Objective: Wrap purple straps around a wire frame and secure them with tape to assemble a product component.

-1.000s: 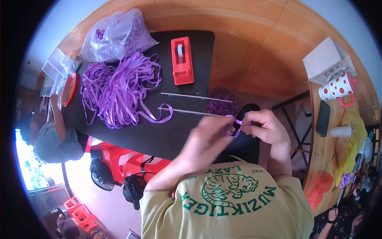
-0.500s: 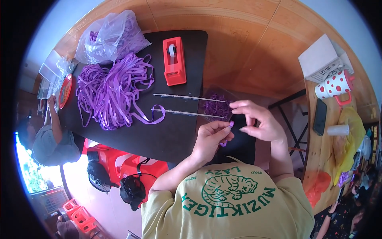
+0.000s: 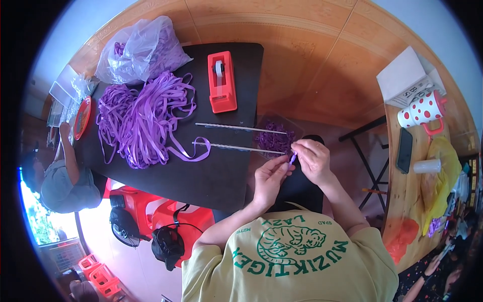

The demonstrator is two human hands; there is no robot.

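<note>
A short piece of purple ribbon (image 3: 293, 159) is pinched between the fingertips of my left hand (image 3: 271, 177). My right hand (image 3: 313, 160) has its fingers closed at the upper end of that same piece, close beside the left. Just beyond both hands, a clear container holding small purple ribbon pieces (image 3: 271, 137) sits by the table edge. Two thin twisted metal rods (image 3: 226, 127) stick out from the dark table over it. A large heap of purple ribbon (image 3: 146, 116) lies on the table to the left, one loose strand curling toward the nearer rod.
A red tape dispenser (image 3: 222, 83) and a plastic bag of ribbon (image 3: 143, 48) stand on the dark table (image 3: 201, 176). To the right, a wooden table carries a dotted mug (image 3: 421, 110) and a phone (image 3: 404, 150). Red stools (image 3: 171, 221) with black caps are at left; another person (image 3: 70, 181) sits beyond.
My right hand has come down and left from open beside the ribbon to closed on its end. My left hand has shifted slightly right and lower.
</note>
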